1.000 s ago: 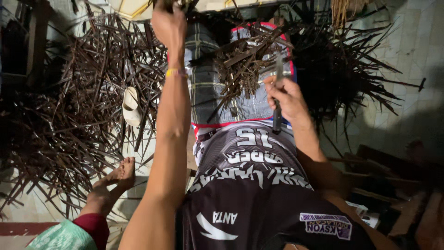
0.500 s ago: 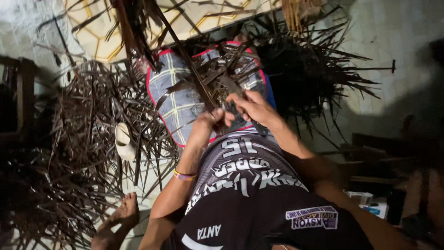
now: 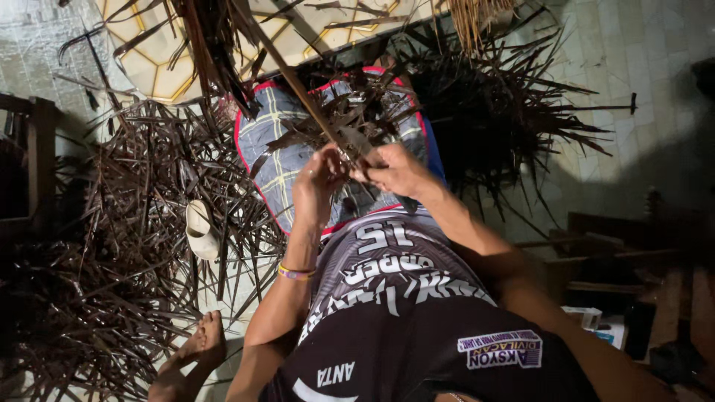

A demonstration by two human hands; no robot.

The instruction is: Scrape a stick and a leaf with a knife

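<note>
Gripping a long dark leaf rib (image 3: 298, 89) over the lap, the left hand (image 3: 316, 182) is pinching its lower end while the right hand (image 3: 395, 171) is clenching a knife (image 3: 357, 141) against it. Dark leaf strips (image 3: 119, 246) are lying heaped on the floor (image 3: 633, 89) beside a checked cloth (image 3: 275, 171).

Both forearms reach forward toward twelve o'clock and meet over the lap. The left hand (image 3: 319, 182) sits at about eleven o'clock from the chest, wrist bent, fingers curled shut in a pinch, a thin band round the wrist. The right hand (image 3: 395, 170), at one o'clock and just beside the left, is closed in a fist-like grip, knuckles up, its forearm slanting back toward five o'clock.
</note>
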